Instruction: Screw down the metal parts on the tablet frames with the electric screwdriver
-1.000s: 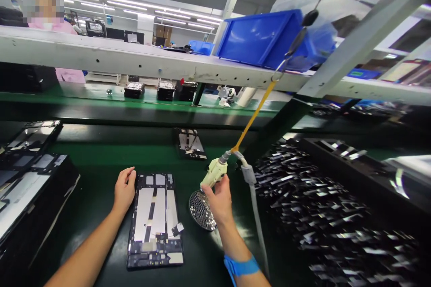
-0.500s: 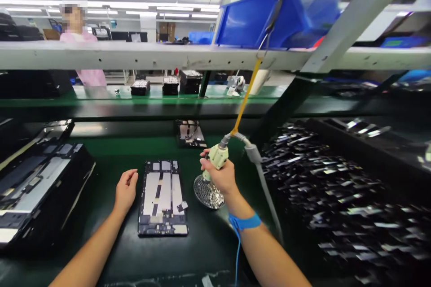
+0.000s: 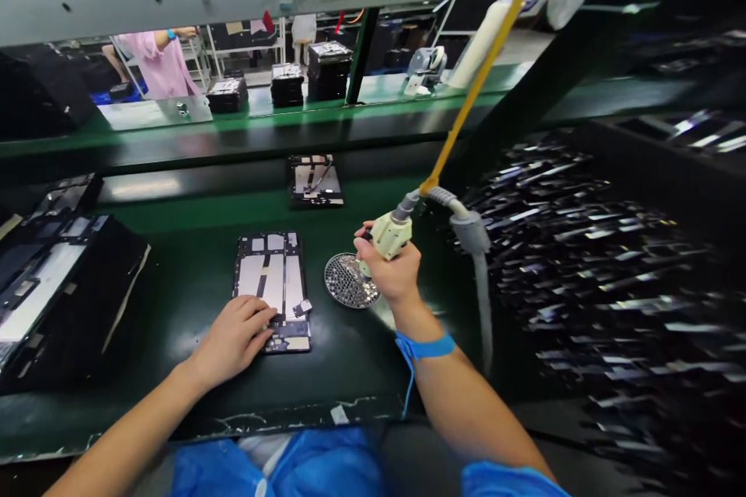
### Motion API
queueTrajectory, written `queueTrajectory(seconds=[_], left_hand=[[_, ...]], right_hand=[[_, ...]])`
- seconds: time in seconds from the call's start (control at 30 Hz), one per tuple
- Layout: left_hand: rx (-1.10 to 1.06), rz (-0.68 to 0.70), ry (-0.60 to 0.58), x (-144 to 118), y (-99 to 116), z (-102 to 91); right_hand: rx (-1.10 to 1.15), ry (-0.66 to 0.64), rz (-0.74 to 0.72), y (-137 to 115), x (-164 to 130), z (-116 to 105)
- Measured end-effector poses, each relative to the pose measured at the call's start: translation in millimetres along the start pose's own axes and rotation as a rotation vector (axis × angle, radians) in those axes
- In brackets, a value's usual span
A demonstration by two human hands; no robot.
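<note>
**Left hand on the tablet frame, right hand gripping the hanging screwdriver**

The tablet frame (image 3: 273,287) lies flat on the dark green bench (image 3: 192,279), long side running away from the person. The left hand (image 3: 236,340) rests on its near left corner, fingers spread and pressing down, not wrapped round anything. The right hand (image 3: 389,272) is closed round the pale body of an electric screwdriver (image 3: 389,234), held just right of the frame and above a round perforated screw dish (image 3: 350,280) that sits beside the frame's right edge. A yellow cord (image 3: 483,70) runs up from the tool to the overhead rail, and a grey hose (image 3: 481,264) drops from it. A blue wrist strap (image 3: 423,346) circles the right wrist.

A second frame (image 3: 315,180) lies farther back, and a stack of frames (image 3: 52,279) stands at the left. No brand or writing can be read on any of them.
</note>
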State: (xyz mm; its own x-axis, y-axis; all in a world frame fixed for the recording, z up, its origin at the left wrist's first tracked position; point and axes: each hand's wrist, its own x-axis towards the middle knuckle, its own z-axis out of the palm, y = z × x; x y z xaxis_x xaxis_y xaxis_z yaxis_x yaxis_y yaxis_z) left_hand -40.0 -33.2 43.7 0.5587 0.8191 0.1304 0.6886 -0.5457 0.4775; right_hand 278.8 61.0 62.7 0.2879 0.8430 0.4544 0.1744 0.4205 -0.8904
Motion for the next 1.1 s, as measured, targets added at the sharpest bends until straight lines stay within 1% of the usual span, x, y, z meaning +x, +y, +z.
queueTrajectory(seconds=[0.13, 0.2, 0.27, 0.33, 0.43, 0.5, 0.6, 0.73, 0.9, 1.0, 1.1], left_hand=[[0.105, -0.014, -0.176, 23.3, 1.6, -14.8], [0.14, -0.006, -0.222, 29.5, 6.0, -21.1], [0.152, 0.021, -0.238, 29.2, 11.5, -26.6], [0.16, 0.065, -0.219, 22.0, 16.0, -31.4], [0.216, 0.142, -0.155, 3.1, 20.0, -35.8], [0.277, 0.175, -0.127, -9.3, 21.1, -35.4], [0.331, 0.207, -0.086, -21.3, 21.6, -29.5], [0.301, 0.265, 0.013, -26.6, 20.9, -17.1], [0.223, 0.351, 0.173, -29.1, 15.4, -2.4], [0.186, 0.363, 0.177, -28.7, 11.0, 3.3], [0.162, 0.328, 0.175, -29.8, 7.8, 8.8]], right_hand=[[-0.038, -0.04, -0.022, -1.1, -2.2, 3.1], [-0.044, -0.04, -0.035, -3.6, -3.2, 4.2], [-0.053, -0.041, -0.053, -6.1, -3.8, 4.6], [-0.062, -0.041, -0.066, -7.4, -3.8, 4.4], [-0.049, -0.027, -0.069, -6.2, -3.4, 4.2], [-0.038, -0.017, -0.072, -4.2, -3.0, 4.6], [-0.041, -0.02, -0.078, -2.7, -3.1, 5.6], [-0.044, -0.028, -0.089, -4.5, -3.7, 6.6], [-0.062, -0.028, -0.085, -5.1, -4.7, 5.8], [-0.065, -0.028, -0.079, -3.7, -5.1, 5.3], [-0.057, -0.032, -0.078, -2.7, -5.3, 4.7]])
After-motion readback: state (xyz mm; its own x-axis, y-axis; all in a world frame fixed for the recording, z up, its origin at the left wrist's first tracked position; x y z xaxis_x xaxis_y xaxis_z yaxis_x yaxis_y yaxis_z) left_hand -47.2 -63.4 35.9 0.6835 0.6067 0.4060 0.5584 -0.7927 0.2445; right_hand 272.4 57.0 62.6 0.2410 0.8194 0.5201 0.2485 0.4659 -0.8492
